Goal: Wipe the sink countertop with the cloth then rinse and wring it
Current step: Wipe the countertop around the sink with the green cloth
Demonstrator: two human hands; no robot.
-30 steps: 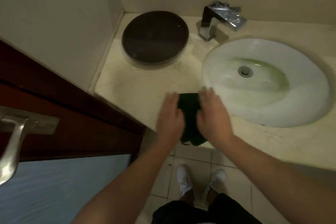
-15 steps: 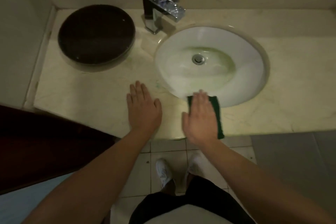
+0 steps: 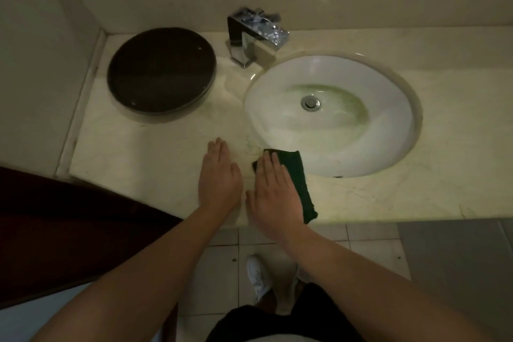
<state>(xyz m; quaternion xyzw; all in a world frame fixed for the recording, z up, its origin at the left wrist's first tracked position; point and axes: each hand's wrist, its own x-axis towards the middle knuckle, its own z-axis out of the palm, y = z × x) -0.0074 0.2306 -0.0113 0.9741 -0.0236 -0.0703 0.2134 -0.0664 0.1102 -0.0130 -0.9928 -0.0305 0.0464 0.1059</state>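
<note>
A dark green cloth [image 3: 298, 178] lies folded on the cream marble countertop [image 3: 155, 164], at the near-left rim of the white oval basin [image 3: 333, 114]. My right hand [image 3: 273, 191] presses flat on the cloth's left part, fingers together and pointing away from me. My left hand [image 3: 220, 178] rests flat on the bare counter just left of it, palm down, holding nothing. The cloth's near end reaches the counter's front edge. A chrome faucet [image 3: 255, 36] stands behind the basin at its left.
A round dark lid or tray [image 3: 161, 71] sits on the counter's back left by the wall corner. A dark wooden door [image 3: 69, 225] is at my left. Below the counter edge are floor tiles and my white shoes [image 3: 258, 277].
Both hands were on the cloth a second ago. The right hand slid the cloth right along the front edge, then back left toward the left hand, which stays flat on the counter.
</note>
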